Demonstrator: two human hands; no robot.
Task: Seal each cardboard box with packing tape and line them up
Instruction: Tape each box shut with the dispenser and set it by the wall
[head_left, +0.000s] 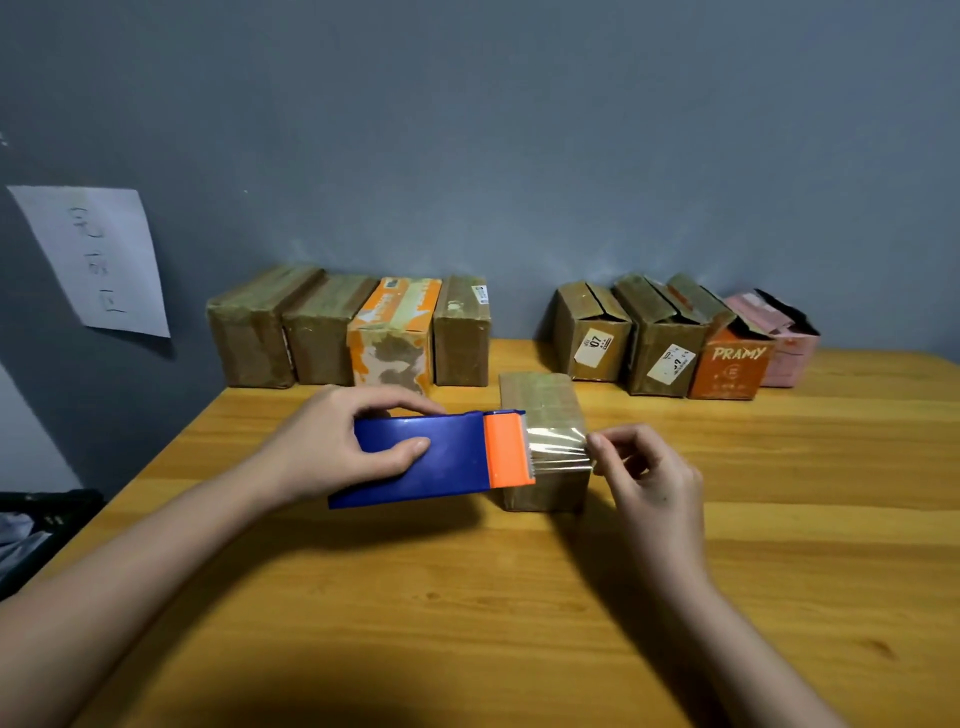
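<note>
A small brown cardboard box (543, 405) sits on the wooden table (467, 597) in front of me. My left hand (337, 447) grips a blue tape dispenser (415, 457) with an orange cutter head, held just left of the box. A short strip of clear packing tape (558, 449) stretches from the cutter over the box's near end. My right hand (644, 483) pinches the free end of that tape at the box's right side.
Against the grey wall stand two rows of boxes: several taped ones at left (348, 332) and several with loose flaps at right (675, 343), including an orange box (730, 364) and a pink one (789, 343). A paper sheet (98, 260) hangs on the wall.
</note>
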